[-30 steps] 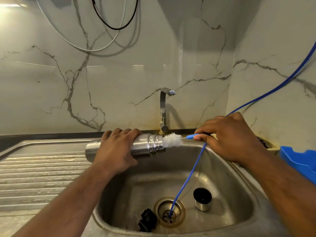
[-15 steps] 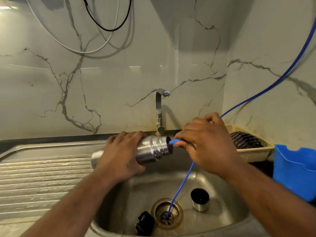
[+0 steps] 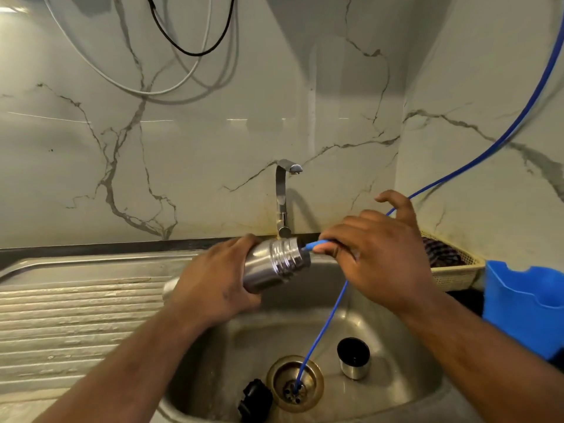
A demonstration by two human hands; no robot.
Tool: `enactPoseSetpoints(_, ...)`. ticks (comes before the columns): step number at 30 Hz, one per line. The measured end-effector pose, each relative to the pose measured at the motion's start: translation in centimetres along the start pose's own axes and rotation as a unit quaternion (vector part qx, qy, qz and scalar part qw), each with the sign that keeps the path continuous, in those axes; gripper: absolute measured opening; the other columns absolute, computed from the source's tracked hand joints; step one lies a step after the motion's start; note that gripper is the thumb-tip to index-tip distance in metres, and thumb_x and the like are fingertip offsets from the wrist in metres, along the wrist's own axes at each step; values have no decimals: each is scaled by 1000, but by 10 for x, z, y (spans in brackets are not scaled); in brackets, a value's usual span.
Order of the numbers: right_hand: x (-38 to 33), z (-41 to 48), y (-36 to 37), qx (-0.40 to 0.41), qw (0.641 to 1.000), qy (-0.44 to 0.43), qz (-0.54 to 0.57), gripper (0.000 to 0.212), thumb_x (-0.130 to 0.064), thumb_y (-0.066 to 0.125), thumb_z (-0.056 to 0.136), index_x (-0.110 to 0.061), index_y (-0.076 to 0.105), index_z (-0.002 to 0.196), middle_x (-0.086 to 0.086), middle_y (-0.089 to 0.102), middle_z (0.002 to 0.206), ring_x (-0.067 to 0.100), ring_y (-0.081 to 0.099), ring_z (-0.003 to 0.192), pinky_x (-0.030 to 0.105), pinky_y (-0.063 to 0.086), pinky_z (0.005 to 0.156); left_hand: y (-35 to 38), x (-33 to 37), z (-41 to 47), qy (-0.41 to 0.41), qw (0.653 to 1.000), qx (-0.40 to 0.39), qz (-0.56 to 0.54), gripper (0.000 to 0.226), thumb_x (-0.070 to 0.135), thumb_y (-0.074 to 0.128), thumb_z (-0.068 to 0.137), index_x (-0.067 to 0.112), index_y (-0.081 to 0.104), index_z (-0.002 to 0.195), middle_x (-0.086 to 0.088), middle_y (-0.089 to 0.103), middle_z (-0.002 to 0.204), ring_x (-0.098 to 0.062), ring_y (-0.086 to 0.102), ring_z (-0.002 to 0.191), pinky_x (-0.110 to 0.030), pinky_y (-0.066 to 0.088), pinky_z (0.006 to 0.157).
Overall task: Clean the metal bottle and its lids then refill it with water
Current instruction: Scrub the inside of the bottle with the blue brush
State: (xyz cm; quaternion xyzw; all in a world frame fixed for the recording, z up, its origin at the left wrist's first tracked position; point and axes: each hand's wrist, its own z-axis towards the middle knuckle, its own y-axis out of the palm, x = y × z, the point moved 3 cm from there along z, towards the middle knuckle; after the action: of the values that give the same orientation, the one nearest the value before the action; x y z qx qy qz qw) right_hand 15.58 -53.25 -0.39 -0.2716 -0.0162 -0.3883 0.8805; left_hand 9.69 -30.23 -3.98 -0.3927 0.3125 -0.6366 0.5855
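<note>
Your left hand wraps around the metal bottle, holding it on its side above the sink with its mouth pointing right. Your right hand pinches the blue brush handle at the bottle's mouth, little finger raised. In the basin, a black lid lies left of the drain, and a steel cup lid stands right of it.

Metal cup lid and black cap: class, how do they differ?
The metal cup lid is shiny steel with a dark inside; the black cap is black all over. The cup lid stands upright, mouth up, right of the drain; the black cap lies left of it. Both rest on the sink floor.
</note>
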Motion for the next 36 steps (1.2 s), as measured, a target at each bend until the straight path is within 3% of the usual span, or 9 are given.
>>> enactPoseSetpoints(6, 16, 1, -16, 87, 994, 44, -40, 15, -40, 69, 97, -27, 75, 102, -10, 72, 91, 19, 62, 84, 42, 30, 92, -15, -19, 2, -9, 996, 86, -16, 83, 48, 84, 73, 35, 36, 140, 6, 52, 132, -9, 43, 115, -41, 41, 107)
enactPoseSetpoints(9, 7, 0, -20, 124, 991, 2, -50, 14, -37, 69, 98, -25, 76, 100, -10, 71, 91, 20, 61, 83, 39, 33, 91, -10, -7, 0, 37, 996, 69, -32, 86, 48, 81, 77, 36, 29, 145, 8, 44, 138, -6, 35, 119, -37, 37, 109)
enactPoseSetpoints(14, 0, -4, -5, 80, 996, -14, -40, 18, -40, 69, 96, -24, 74, 102, -7, 70, 87, 20, 57, 77, 37, 35, 88, -6, 8, -2, 58, 991, 116, -12, 90, 48, 87, 68, 37, 31, 138, 5, 48, 132, -11, 41, 114, -39, 45, 102)
enactPoseSetpoints(17, 2, -3, -15, 143, 988, -22, -55, 17, -38, 73, 95, -22, 77, 101, -6, 72, 89, 21, 59, 79, 38, 34, 90, -12, 9, -2, 57, 987, 145, -47, 96, 53, 88, 64, 37, 31, 140, 4, 47, 134, -8, 39, 114, -39, 45, 101)
enactPoseSetpoints(25, -1, 2, -41, 252, 960, -104, -61, 9, -26, 74, 95, -22, 81, 93, -8, 74, 91, 25, 66, 81, 45, 28, 114, -30, -6, -1, 61, 988, 11, -141, 134, 77, 80, 52, 54, -3, 155, 17, 23, 163, -13, 48, 135, -47, 43, 112)
enactPoseSetpoints(27, -4, 1, -34, 220, 966, -120, -62, 7, -27, 74, 95, -24, 80, 96, -10, 73, 91, 23, 64, 80, 45, 33, 112, -19, -2, -4, 63, 992, -42, -99, 113, 80, 76, 54, 54, 20, 149, 16, 54, 141, -2, 61, 108, -31, 53, 97)
enactPoseSetpoints(29, 1, 1, -22, 134, 986, -88, -34, 13, -36, 67, 99, -28, 77, 100, -13, 71, 90, 20, 61, 78, 38, 38, 101, -13, 6, -5, 72, 997, -21, -14, 88, 77, 74, 62, 47, 38, 136, 20, 62, 118, 0, 57, 91, -23, 52, 84)
enactPoseSetpoints(33, -6, -3, 11, -160, 980, 88, 83, 32, -58, 49, 100, -36, 73, 101, -14, 70, 82, 8, 59, 74, 25, 33, 62, -19, 0, 0, 81, 987, 96, 97, 88, 55, 86, 65, 34, 43, 139, 6, 61, 126, -14, 56, 106, -39, 49, 93)
enactPoseSetpoints(36, -25, -9, 20, -212, 967, 64, 126, 40, -60, 40, 102, -31, 67, 99, -8, 66, 82, 7, 57, 72, 26, 34, 54, -18, -11, 2, 73, 982, 126, 124, 86, 44, 94, 56, 32, 51, 130, 2, 65, 121, -24, 61, 108, -49, 51, 95)
